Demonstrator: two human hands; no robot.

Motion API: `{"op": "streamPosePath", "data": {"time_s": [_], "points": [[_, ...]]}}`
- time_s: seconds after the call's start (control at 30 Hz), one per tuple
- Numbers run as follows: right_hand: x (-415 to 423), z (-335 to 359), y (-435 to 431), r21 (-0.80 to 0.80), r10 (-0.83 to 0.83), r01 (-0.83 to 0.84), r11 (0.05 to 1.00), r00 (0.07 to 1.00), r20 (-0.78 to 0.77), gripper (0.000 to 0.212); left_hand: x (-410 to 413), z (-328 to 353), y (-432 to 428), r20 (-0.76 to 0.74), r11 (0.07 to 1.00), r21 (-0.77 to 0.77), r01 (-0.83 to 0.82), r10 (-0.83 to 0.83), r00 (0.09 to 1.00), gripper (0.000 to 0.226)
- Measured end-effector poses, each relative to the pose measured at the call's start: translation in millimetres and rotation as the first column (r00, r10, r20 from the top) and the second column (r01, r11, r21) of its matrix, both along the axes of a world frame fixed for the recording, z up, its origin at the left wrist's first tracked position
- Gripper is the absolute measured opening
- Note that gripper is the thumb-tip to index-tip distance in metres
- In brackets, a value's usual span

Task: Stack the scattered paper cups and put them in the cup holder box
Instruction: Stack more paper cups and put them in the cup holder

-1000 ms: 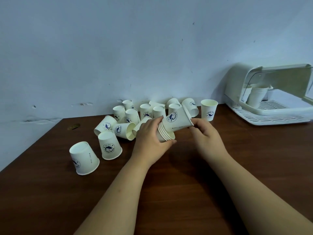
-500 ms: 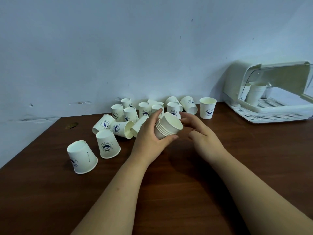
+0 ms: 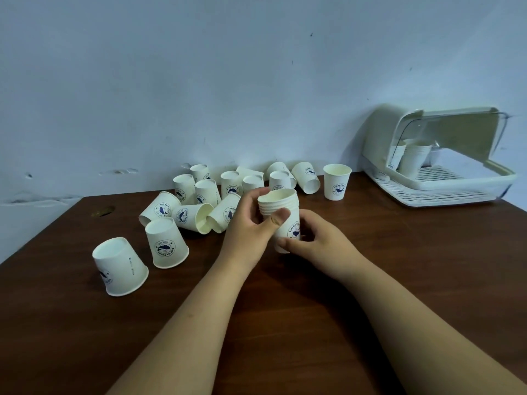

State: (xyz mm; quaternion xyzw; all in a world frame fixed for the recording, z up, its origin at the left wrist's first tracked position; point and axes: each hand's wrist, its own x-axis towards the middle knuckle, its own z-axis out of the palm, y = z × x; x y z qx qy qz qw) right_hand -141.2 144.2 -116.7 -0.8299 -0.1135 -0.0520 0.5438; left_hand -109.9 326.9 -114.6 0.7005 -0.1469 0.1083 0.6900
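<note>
Both my hands hold an upright stack of white paper cups with a blue logo, just above the brown table. My left hand grips it near the rims, thumb across the front. My right hand wraps the bottom of the stack. Several loose cups lie scattered behind and to the left, some upside down, some on their sides. Two upside-down cups stand nearer at left. One upright cup stands at the back. The white cup holder box sits at right, lid raised, with stacked cups inside.
The brown wooden table ends at a pale wall behind. Its left edge runs diagonally, with a small round hole near the back left corner. The box's slatted tray reaches to the table's right side.
The stack, tilted on its side in my left hand before, now stands upright. My right hand, open half a second ago, has closed on the stack's bottom.
</note>
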Motion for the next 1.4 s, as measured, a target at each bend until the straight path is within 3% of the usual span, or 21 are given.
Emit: {"op": "streamPosePath", "data": {"time_s": [0.27, 0.33, 0.43, 0.5, 0.63, 0.77, 0.97, 1.23, 1.33, 1.4], "points": [[5, 32, -52, 0.009, -0.228, 0.228, 0.974, 0.973, 0.023, 0.059, 21, 27, -63, -0.135, 0.974, -0.059, 0.219, -0.225, 0.965, 0.065], [7, 44, -82, -0.021, -0.305, 0.306, 0.952, 0.952, 0.033, 0.055, 36, 29, -88, -0.152, 0.976, -0.059, 0.21, -0.217, 0.964, 0.063], [14, 64, -137, -0.05, -0.452, 0.456, 0.889, 0.889, 0.065, 0.058, 54, 24, -130, -0.225, 0.983, 0.06, 0.172, -0.154, 0.962, 0.058], [19, 77, -168, -0.067, -0.541, 0.548, 0.834, 0.835, 0.097, 0.064, 61, 14, -151, -0.258, 0.967, 0.179, 0.183, -0.133, 0.957, 0.041], [39, 98, -230, -0.052, -0.678, 0.689, 0.723, 0.722, 0.138, 0.063, 82, -2, -193, -0.221, 0.833, 0.492, 0.252, -0.16, 0.962, 0.019], [77, 102, -284, -0.092, -0.762, 0.777, 0.623, 0.629, 0.152, 0.066, 97, -12, -221, -0.163, 0.752, 0.63, 0.192, -0.114, 0.98, 0.012], [146, 95, -338, -0.285, -0.819, 0.796, 0.533, 0.57, 0.059, 0.082, 104, -25, -230, -0.011, 0.66, 0.75, 0.027, -0.028, 1.0, 0.01], [218, 73, -361, -0.544, -0.864, 0.714, 0.441, 0.502, -0.042, 0.11, 107, -17, -231, -0.012, 0.643, 0.766, 0.002, 0.011, 1.0, 0.009], [243, 63, -376, -0.644, -0.856, 0.634, 0.429, 0.513, -0.065, 0.107, 108, -18, -231, -0.013, 0.643, 0.766, -0.002, 0.02, 1.0, 0.009], [286, 42, -415, -0.743, -0.82, 0.558, 0.37, 0.571, 0.021, 0.095, 108, -19, -230, -0.009, 0.643, 0.766, -0.008, 0.023, 1.0, 0.009]]}}
